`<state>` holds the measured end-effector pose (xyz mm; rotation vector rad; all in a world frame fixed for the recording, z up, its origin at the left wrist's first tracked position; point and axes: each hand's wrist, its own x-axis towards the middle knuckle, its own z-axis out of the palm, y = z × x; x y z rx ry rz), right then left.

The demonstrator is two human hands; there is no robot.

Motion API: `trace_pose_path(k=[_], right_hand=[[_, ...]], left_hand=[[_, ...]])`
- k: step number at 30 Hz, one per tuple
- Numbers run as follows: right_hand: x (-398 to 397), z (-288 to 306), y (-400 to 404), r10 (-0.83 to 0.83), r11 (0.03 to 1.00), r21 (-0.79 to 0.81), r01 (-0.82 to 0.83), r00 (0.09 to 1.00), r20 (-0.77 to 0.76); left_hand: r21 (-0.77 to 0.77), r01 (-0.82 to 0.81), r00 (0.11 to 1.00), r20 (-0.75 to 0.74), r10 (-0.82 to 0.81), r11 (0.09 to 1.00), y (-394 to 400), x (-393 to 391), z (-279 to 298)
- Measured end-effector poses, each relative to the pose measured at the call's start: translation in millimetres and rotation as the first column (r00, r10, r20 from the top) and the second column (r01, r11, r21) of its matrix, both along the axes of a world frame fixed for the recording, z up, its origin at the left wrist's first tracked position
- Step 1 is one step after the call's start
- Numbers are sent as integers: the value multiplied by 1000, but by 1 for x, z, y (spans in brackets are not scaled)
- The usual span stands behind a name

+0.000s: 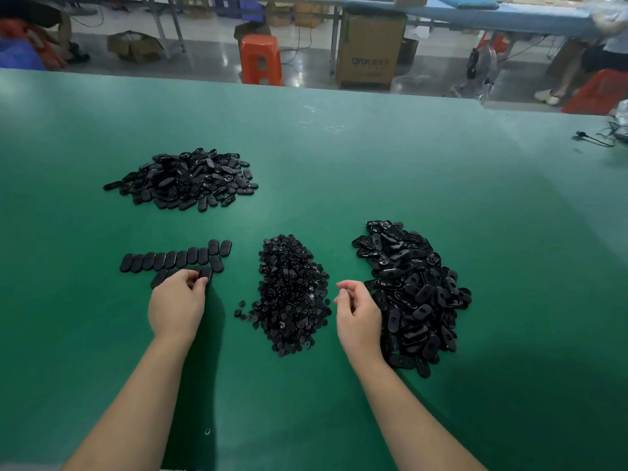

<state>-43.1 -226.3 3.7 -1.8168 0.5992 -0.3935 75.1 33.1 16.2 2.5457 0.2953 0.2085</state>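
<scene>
Two laid-out rows (170,260) of black ovals on the table (373,164), left of the heap of small round parts (292,294). At the near row's end closest to that heap, left hand (178,300) with fingertips curled onto one oval cap (206,274). Just right of the heap, right hand (358,312) loosely curled with nothing visible in it, beside the pile of oval shells (418,294).

A tall cardboard box (370,45) on the floor beyond the counter (373,158) is carrying pale lettering low on its front. It is reading roughly as "Qron", with blurred characters after it and a smaller, unreadable line beneath. The black oval pieces (176,260) are showing no legible marks.
</scene>
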Motion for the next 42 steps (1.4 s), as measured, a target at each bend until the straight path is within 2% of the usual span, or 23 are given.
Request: trace_pose_path(k=[6, 11, 17, 22, 26, 30, 37, 42], right_hand=[[0, 0, 0, -3, 1000, 1, 3, 1000, -7], [1, -1, 0, 5, 1000, -7, -5, 1000, -10], [1, -3, 0, 16, 999, -34, -16, 1000, -18], [2, -5, 1, 18, 998, -63, -19, 1000, -23], [2, -7, 1, 32, 995, -94, -36, 998, -45], [1, -6, 2, 33, 995, -96, -37, 999, -37], [-1, -4, 2, 47, 994, -92, -51, 998, -39], [-1, -4, 4, 33, 990, -137, -40, 998, -53]], left_hand=[[127, 82, 985, 141, -100, 988, -1, -9, 0], [185, 102, 985, 117, -125, 977, -1, -9, -5], [64, 147, 969, 194, -157, 987, -14, -16, -6], [-28, 197, 972, 135, -192, 980, -30, -32, -14], [-97, 323, 946, 50, -320, 941, -19, -32, -17], [25, 430, 899, 84, -430, 903, -8, -38, -22], [272, 340, 921, 96, -377, 900, -30, -44, -24], [231, 339, 929, 68, -363, 912, -51, -36, -22]])
